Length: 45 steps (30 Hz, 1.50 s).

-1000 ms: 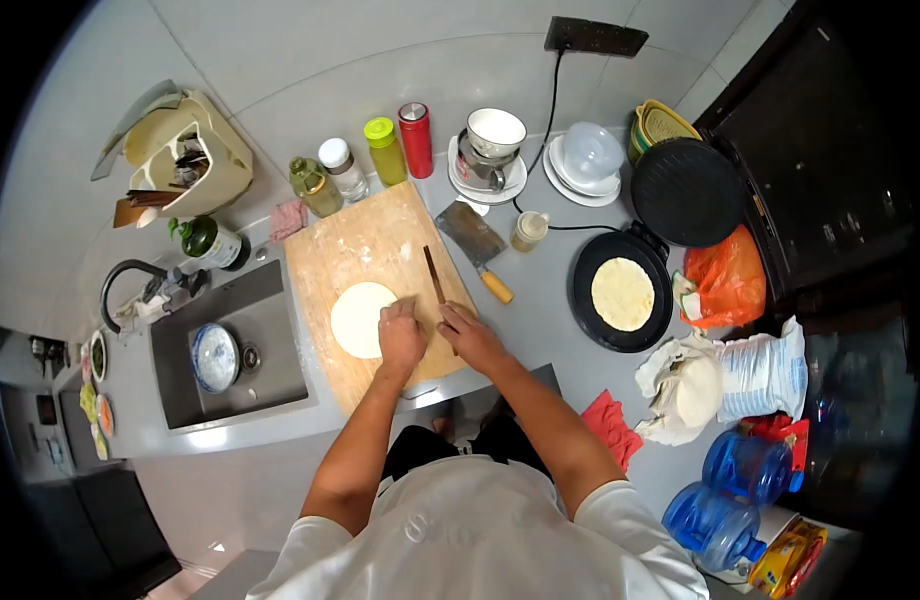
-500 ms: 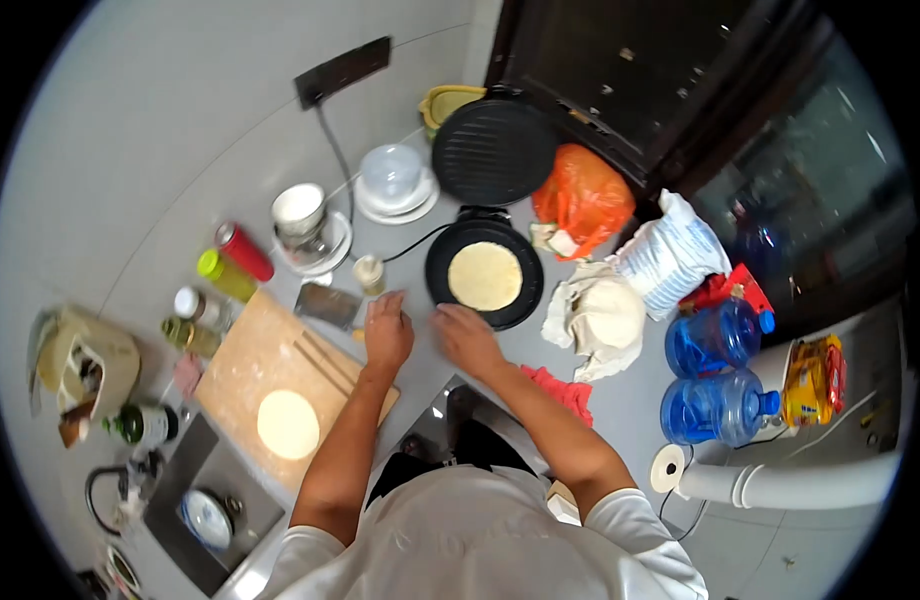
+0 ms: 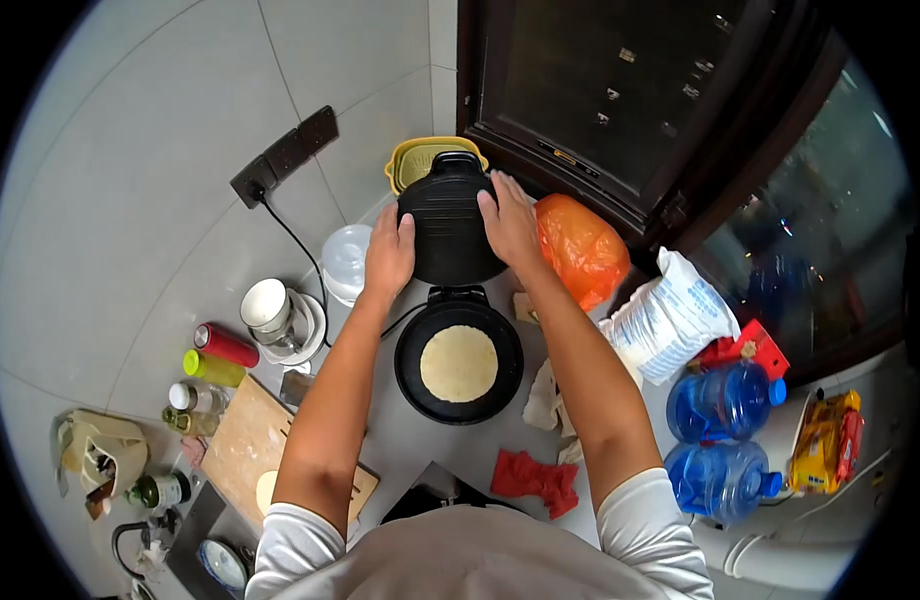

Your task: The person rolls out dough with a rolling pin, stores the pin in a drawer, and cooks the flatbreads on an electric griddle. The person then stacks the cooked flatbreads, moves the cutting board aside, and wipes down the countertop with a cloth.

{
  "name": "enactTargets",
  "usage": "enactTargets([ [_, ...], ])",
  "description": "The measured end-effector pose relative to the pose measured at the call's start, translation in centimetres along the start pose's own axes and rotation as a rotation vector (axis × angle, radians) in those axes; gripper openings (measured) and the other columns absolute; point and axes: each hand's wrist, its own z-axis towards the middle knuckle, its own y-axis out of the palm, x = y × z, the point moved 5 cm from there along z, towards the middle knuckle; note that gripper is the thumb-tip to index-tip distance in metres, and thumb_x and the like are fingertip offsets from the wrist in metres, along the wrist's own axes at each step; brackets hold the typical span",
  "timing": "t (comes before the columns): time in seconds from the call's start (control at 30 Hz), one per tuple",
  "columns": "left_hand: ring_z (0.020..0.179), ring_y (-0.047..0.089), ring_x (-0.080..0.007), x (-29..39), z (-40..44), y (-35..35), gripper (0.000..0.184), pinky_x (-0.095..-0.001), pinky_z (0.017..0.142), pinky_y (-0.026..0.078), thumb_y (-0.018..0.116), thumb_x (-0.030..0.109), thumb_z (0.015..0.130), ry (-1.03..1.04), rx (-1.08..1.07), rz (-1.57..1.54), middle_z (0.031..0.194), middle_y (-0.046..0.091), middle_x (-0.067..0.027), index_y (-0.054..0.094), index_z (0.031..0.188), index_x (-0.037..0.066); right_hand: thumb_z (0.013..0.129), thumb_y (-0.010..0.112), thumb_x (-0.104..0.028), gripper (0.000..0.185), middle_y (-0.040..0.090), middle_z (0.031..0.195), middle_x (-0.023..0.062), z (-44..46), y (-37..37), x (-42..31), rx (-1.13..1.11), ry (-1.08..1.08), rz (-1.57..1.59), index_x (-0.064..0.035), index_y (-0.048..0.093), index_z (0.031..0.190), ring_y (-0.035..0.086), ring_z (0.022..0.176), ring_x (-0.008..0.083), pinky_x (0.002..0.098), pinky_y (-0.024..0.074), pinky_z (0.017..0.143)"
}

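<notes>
The round black lid (image 3: 452,235) of the electric pan stands raised at its hinge. Against the lid's left edge is my left hand (image 3: 390,250), fingers extended. My right hand (image 3: 510,215) lies along its right edge, fingers stretched and the thumb apart. Below the hinge, the black pan base (image 3: 405,375) holds a pale round flatbread (image 3: 458,364). Partly behind my left arm, the wooden board (image 3: 242,425) carries a second pale dough round (image 3: 266,490), mostly hidden.
An orange bag (image 3: 580,245) and a white flour sack (image 3: 670,315) are right of the pan. A red cloth (image 3: 536,480) lies in front. Bowls (image 3: 265,303) on plates stand left; blue bottles (image 3: 720,400) stand far right.
The view has turned right toward the pan. Both hands have left the board area and moved up to the lid's two sides. The lid looks tilted slightly forward compared with before.
</notes>
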Motion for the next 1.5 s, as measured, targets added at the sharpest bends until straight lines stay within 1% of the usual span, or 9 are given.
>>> enactTargets([
  [0.17,0.141,0.048,-0.0442,1.5,1.0,-0.7,0.062,-0.0447,0.119,0.037,0.035,0.042,0.112,-0.075,-0.099,-0.083,0.150,0.052,-0.0295,0.050,0.147,-0.007,0.109,0.039,-0.050,0.060,0.068,0.131,0.0221,3.8,0.3,-0.7,-0.261,0.205,-0.089,-0.0041,0.059,0.141,0.060,0.126,0.0407,0.0541,0.0398,0.109],
  [0.3,0.138,0.052,-0.0423,0.6,-2.8,-2.5,0.058,-0.0436,0.118,0.038,0.035,0.040,0.112,-0.125,0.042,-0.165,0.144,0.059,-0.0274,0.057,0.142,-0.006,0.105,0.051,-0.046,0.050,0.073,0.112,0.0179,-0.3,-3.3,-3.7,-0.053,0.022,-0.239,-0.0123,0.061,0.141,0.067,0.101,0.0407,0.0530,0.0471,0.098],
  [0.37,0.137,0.055,-0.0407,0.0,-6.1,-3.2,0.056,-0.0425,0.117,0.039,0.037,0.038,0.113,-0.110,0.072,-0.261,0.142,0.061,-0.0262,0.060,0.140,-0.005,0.098,0.065,-0.030,0.036,0.072,0.101,0.0165,-3.7,-4.7,-5.5,-0.103,0.024,-0.163,-0.0158,0.070,0.131,0.068,0.090,0.0380,0.0487,0.0526,0.087],
  [0.5,0.134,0.057,-0.0396,-1.0,-15.0,-5.3,0.049,-0.0415,0.115,0.041,0.041,0.030,0.112,-0.128,0.017,-0.317,0.140,0.063,-0.0257,0.060,0.139,-0.005,0.095,0.067,-0.014,0.023,0.070,0.098,0.0163,-13.7,-7.1,-9.2,-0.049,-0.087,0.089,-0.0099,0.073,0.117,0.064,0.098,0.0364,0.0449,0.0501,0.090],
  [0.67,0.131,0.059,-0.0416,-1.9,-25.5,-6.4,0.042,-0.0426,0.113,0.043,0.046,0.018,0.107,-0.147,-0.038,-0.298,0.139,0.063,-0.0267,0.060,0.140,-0.003,0.075,0.068,-0.002,0.024,0.071,0.099,0.0085,-29.5,-6.2,-10.1,-0.088,-0.038,0.057,-0.0102,0.072,0.098,0.062,0.100,0.0321,0.0464,0.0464,0.091],
  [1.0,0.129,0.059,-0.0439,-0.7,-38.0,-5.8,0.042,-0.0461,0.113,0.044,0.053,0.007,0.098,0.030,-0.319,-0.131,0.140,0.061,-0.0264,0.059,0.137,-0.006,0.083,0.066,0.000,0.033,0.070,0.118,0.0129,-41.6,-3.8,-10.2,-0.095,0.028,-0.112,-0.0063,0.073,0.114,0.064,0.118,0.0340,0.0446,0.0522,0.103],
  [1.13,0.126,0.060,-0.0443,1.3,-41.0,-3.9,0.042,-0.0470,0.111,0.046,0.057,0.005,0.096,0.061,-0.391,-0.158,0.138,0.062,-0.0262,0.059,0.136,-0.005,0.084,0.067,-0.001,0.034,0.070,0.120,0.0144,-46.0,-7.1,-10.2,-0.047,0.280,-0.014,-0.0055,0.072,0.117,0.063,0.118,0.0363,0.0436,0.0516,0.103],
  [1.23,0.124,0.062,-0.0422,2.6,-43.3,-1.6,0.038,-0.0454,0.107,0.048,0.057,0.006,0.098,0.051,-0.489,-0.198,0.135,0.064,-0.0249,0.061,0.134,-0.002,0.088,0.068,0.000,0.033,0.071,0.111,0.0162,-50.4,-9.9,-7.8,0.025,0.432,0.028,-0.0029,0.069,0.121,0.068,0.105,0.0331,0.0417,0.0552,0.091],
  [1.5,0.111,0.068,-0.0346,6.3,-43.8,7.4,0.037,-0.0393,0.094,0.055,0.065,0.016,0.100,0.062,-0.699,-0.260,0.128,0.067,-0.0218,0.064,0.132,-0.001,0.096,0.068,-0.002,0.028,0.076,0.107,0.0086,-57.6,-16.2,1.8,0.235,0.925,0.262,-0.0009,0.070,0.124,0.071,0.093,0.0134,0.0282,0.0560,0.087],
])
